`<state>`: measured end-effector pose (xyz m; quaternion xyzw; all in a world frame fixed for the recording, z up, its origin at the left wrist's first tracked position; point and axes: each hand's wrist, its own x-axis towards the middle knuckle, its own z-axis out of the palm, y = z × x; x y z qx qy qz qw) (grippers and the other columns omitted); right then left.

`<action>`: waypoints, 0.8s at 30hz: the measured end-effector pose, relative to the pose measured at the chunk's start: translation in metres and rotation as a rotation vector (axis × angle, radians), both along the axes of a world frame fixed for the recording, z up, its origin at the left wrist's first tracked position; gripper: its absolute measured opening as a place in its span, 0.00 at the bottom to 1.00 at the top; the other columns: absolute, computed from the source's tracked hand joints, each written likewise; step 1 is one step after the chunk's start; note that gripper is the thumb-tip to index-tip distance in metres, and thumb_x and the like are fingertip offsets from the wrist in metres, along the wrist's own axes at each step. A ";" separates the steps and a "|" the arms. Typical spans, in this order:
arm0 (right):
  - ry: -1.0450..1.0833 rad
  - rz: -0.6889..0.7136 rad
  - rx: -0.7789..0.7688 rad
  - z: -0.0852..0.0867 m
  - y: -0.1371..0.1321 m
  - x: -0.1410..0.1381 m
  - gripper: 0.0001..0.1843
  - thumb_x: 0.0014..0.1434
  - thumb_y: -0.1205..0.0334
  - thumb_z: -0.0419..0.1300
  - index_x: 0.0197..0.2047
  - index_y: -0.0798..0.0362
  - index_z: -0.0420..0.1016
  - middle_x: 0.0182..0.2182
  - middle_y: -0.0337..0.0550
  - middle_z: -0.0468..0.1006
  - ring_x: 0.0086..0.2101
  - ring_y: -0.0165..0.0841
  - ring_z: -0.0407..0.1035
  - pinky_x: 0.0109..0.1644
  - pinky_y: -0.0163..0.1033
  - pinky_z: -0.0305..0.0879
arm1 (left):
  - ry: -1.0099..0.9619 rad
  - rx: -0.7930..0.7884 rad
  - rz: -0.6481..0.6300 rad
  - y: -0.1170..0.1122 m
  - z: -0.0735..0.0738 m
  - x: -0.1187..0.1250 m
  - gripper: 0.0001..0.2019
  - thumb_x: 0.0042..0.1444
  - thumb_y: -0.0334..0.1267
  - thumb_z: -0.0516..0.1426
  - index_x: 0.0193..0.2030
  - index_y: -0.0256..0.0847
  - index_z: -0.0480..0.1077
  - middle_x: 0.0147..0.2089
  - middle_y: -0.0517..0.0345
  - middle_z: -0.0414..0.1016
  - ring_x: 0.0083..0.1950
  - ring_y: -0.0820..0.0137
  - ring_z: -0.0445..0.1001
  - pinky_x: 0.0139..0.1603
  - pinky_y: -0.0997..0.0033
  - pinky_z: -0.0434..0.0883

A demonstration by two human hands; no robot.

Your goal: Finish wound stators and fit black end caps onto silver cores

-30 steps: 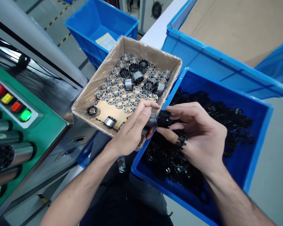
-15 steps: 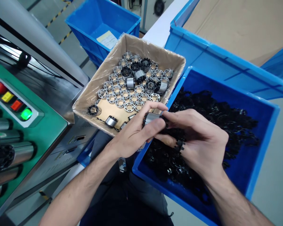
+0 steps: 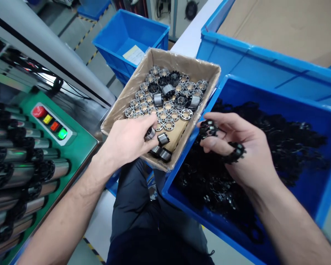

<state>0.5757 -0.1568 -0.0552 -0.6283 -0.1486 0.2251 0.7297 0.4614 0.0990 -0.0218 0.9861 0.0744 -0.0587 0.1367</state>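
Note:
My left hand reaches into the plastic-lined cardboard box, its thumb and fingers closed around a silver ring-shaped metal core. Beside its fingertips lies another metal core with a black toothed end. My right hand is over the blue bin, pinching a black toothed plastic ring between thumb and fingers. A second black ring sits around the base of that thumb. Rows of bare slotted metal cores stand in the box, with several black-capped ones lying on top.
Loose black plastic rings fill much of the blue bin. Left stands a green machine table with a button panel and rows of metal cylinders. Behind are a smaller blue bin and a large cardboard-lined blue crate.
My hands have parted from the core they both held. The left has moved leftward into the box with a core; the right has shifted right and now pinches a black ring.

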 end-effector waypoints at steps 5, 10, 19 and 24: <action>-0.073 0.106 -0.013 0.003 0.000 -0.007 0.26 0.48 0.66 0.91 0.50 0.45 0.94 0.36 0.36 0.88 0.30 0.30 0.81 0.35 0.34 0.85 | 0.153 0.134 0.049 0.005 0.003 -0.003 0.20 0.71 0.57 0.68 0.59 0.46 0.78 0.56 0.49 0.83 0.49 0.52 0.82 0.41 0.62 0.64; -0.013 0.215 0.068 0.002 0.001 -0.015 0.26 0.55 0.65 0.89 0.56 0.45 0.93 0.41 0.39 0.91 0.36 0.33 0.88 0.42 0.36 0.90 | -0.120 -0.709 0.180 -0.003 -0.001 -0.005 0.18 0.60 0.38 0.70 0.54 0.45 0.74 0.47 0.58 0.75 0.41 0.67 0.71 0.42 0.67 0.69; -0.134 0.148 0.000 0.002 0.000 -0.015 0.25 0.56 0.61 0.90 0.54 0.42 0.92 0.41 0.39 0.91 0.38 0.36 0.87 0.45 0.40 0.91 | -0.139 -1.534 0.504 -0.077 -0.042 0.025 0.38 0.76 0.81 0.49 0.49 0.45 0.75 0.31 0.59 0.69 0.25 0.70 0.68 0.24 0.68 0.61; -0.306 0.095 -0.028 0.000 0.000 -0.016 0.25 0.57 0.67 0.89 0.56 0.40 0.94 0.49 0.41 0.91 0.42 0.33 0.85 0.49 0.38 0.90 | -0.142 -1.566 0.386 -0.084 -0.053 0.017 0.36 0.78 0.80 0.47 0.50 0.47 0.74 0.35 0.58 0.69 0.31 0.68 0.67 0.28 0.68 0.62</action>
